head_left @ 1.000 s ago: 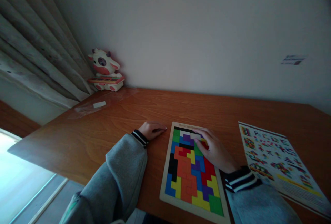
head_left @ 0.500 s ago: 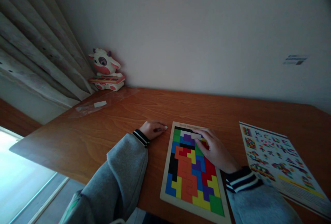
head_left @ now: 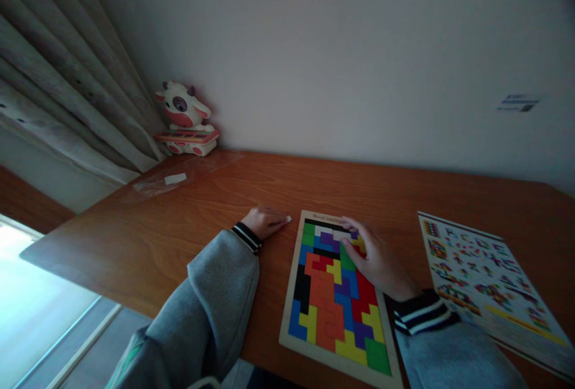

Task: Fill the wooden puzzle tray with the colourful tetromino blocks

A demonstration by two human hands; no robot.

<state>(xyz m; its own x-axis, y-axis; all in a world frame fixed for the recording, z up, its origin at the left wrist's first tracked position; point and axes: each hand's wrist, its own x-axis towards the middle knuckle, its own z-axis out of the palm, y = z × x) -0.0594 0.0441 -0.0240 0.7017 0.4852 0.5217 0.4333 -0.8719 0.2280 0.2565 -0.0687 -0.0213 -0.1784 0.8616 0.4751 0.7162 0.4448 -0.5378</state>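
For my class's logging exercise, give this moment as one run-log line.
left hand: touching small white piece; right hand: over puzzle board; printed sheet: right of board; cow toy: back left

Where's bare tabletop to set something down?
Brown wooden table: bare between the grey wall and the wood-framed, multicoloured puzzle board; also between the clear plastic sheet and left grey sleeve. Crowded: right hand over the board; striped right cuff covers the gap toward the printed white leaflet.

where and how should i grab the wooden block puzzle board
Probably by the bare wooden rim on both long sides, coming from left and right: the puzzle board lies flat, with coloured pieces filling most of its middle.
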